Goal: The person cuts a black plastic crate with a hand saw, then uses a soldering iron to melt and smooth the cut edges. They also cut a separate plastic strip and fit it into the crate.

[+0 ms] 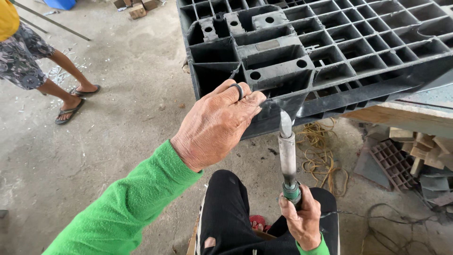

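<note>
Left hand (214, 125) presses closed against the black plastic pallet (330, 52) edge; right hand (302, 219) below it grips a metal-tipped tool (287, 151).

I note a bare concrete floor (118, 118), stained and dusty, running across the scene. Far left, another person (28, 56) stands in patterned shorts and a yellow top, wearing dark sandals (71, 111); pale debris (59, 73) is scattered on the floor beside their feet. A thin dark rod (52, 21) lies diagonally behind them. At the far edge I see small wooden blocks (137, 8) and a blue object (60, 4). To the right, a loose tangle of yellowish cord (321, 156) lies on the floor. Further right sits a heap of wood offcuts (422, 148) with a small dark grid piece (394, 163) just beside it. Dark wires (387, 226) trail along the near right floor.
</note>
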